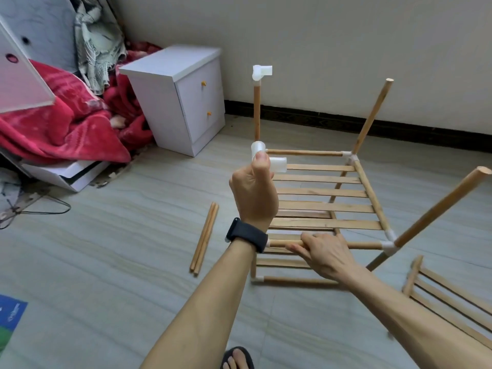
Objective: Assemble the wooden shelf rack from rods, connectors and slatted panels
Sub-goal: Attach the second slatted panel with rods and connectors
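The part-built wooden rack (pixel 324 206) stands on the floor with a slatted shelf set between rods and white corner joints. My left hand (pixel 254 193) grips a white plastic connector (pixel 269 158) above the near-left corner, thumb pressed on it. My right hand (pixel 323 253) holds the front horizontal rod (pixel 367 245) of the frame. A far-left upright rod (pixel 257 113) carries a white connector (pixel 261 72) on top. Two bare upright rods (pixel 372 115) (pixel 442 206) lean out on the right.
Two loose rods (pixel 204 238) lie on the floor to the left. A second slatted panel (pixel 450 302) lies at the right edge. A white bedside cabinet (pixel 183 97) and a red blanket (pixel 69 123) sit at the back left. My sandalled foot (pixel 237 359) is at the bottom.
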### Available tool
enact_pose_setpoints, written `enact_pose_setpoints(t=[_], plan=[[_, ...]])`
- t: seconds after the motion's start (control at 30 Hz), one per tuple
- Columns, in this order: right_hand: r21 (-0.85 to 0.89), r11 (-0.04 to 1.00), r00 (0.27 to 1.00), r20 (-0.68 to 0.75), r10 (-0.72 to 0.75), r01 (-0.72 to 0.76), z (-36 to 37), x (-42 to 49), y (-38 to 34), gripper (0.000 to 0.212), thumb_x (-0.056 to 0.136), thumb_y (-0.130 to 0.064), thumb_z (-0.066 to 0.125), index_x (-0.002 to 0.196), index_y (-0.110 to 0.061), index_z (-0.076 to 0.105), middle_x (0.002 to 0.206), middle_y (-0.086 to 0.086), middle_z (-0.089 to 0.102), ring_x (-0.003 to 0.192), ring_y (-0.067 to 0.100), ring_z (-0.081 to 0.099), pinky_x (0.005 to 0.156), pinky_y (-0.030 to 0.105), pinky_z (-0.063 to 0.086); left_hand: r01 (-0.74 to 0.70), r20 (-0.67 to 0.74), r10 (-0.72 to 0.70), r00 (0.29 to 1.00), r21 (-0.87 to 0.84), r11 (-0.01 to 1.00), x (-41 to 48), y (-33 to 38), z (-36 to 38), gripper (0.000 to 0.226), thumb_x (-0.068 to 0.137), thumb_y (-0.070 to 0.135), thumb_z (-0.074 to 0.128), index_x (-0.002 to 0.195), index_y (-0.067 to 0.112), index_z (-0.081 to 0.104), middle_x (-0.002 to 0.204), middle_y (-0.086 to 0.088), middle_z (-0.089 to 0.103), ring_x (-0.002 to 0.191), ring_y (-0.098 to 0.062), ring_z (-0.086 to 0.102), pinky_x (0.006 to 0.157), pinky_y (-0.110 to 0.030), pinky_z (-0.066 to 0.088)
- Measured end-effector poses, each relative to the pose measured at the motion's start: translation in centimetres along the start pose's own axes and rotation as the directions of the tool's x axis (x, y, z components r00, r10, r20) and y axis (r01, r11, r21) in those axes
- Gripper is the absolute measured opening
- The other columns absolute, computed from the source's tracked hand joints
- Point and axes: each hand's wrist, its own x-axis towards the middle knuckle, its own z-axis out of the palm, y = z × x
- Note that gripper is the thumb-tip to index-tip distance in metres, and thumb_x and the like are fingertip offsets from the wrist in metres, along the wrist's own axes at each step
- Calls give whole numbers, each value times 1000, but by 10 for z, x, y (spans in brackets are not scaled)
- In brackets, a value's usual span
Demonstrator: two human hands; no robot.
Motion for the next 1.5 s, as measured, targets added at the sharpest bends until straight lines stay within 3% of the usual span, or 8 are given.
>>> enact_pose_setpoints(t=[0.33, 0.57, 0.77, 0.87, 0.97, 1.13, 1.23, 1.5], plan=[[-36, 997, 992, -107, 68, -72, 4, 9, -15, 68, 86, -89, 2, 68, -30, 31, 58, -8, 49, 54, 12, 42, 62, 36, 27, 259, 368, -197, 909, -126, 958, 37, 0, -28, 43, 65, 65, 43, 55, 23, 43, 48, 7, 36, 43, -7, 32, 44, -19, 30], [-65, 992, 991, -81, 103, -109, 3, 22, -7, 76, 84, -90, -1, 69, -28, 41, 55, -7, 45, 53, 14, 44, 66, 37, 34, 234, 338, -189, 922, -99, 967, 46, -4, -9, 48, 66, 71, 44, 52, 25, 44, 48, 6, 36, 43, -9, 33, 46, -24, 28], [-83, 985, 981, -134, 139, -151, 8, 23, -27, 61, 94, -75, 21, 105, -28, 58, 98, -2, 62, 91, 22, 55, 84, 45, 33, 149, 298, -223, 928, 251, 956, 32, -68, -56, 94, 65, 101, 22, 113, 27, 54, 102, 10, 65, 92, -2, 64, 76, -22, 51], [-25, 997, 987, -149, 62, -67, 19, 24, -65, 60, 89, -63, 43, 134, -24, 50, 125, 3, 59, 116, 27, 53, 98, 53, 30, 298, 131, -414, 901, 508, 808, -7, -139, -119, 53, 82, 85, 39, 104, 38, 52, 115, 5, 64, 101, -11, 62, 78, -27, 48], [24, 997, 991, -112, 73, -71, 22, 28, -87, 71, 85, -57, 54, 147, -25, 38, 139, 5, 48, 130, 27, 43, 107, 58, 24, 361, 70, -696, 715, 815, 453, -60, -204, -192, 24, 95, 50, 54, 112, 32, 52, 121, -2, 57, 99, -16, 60, 84, -36, 52], [-30, 999, 991, -133, 8, -12, 33, 26, -79, 98, 80, -46, 71, 160, -23, 20, 152, 11, 29, 142, 33, 26, 116, 60, 11, 205, -85, -940, 331, 979, -17, -151, -250, -263, 59, 82, 16, 56, 136, 37, 43, 139, -10, 29, 105, -33, 58, 94, -39, 52], [-36, 999, 995, -96, 16, -19, 34, 27, -81, 102, 83, -51, 68, 161, -26, 7, 155, 9, 18, 146, 32, 16, 117, 59, 2, 219, -68, -954, 294, 976, -2, -179, -265, -277, 50, 82, 4, 58, 118, 37, 49, 134, -6, 25, 93, -26, 60, 87, -28, 52], [-59, 998, 998, -70, -9, 5, 21, 25, -77, 99, 84, -45, 65, 161, -29, 6, 151, 5, 27, 132, 28, 29, 106, 51, 22, 368, 39, -871, 491, 896, 247, -135, -264, -258, 20, 96, 36, 64, 115, 31, 64, 116, -3, 65, 100, -22, 67, 85, -31, 53]])
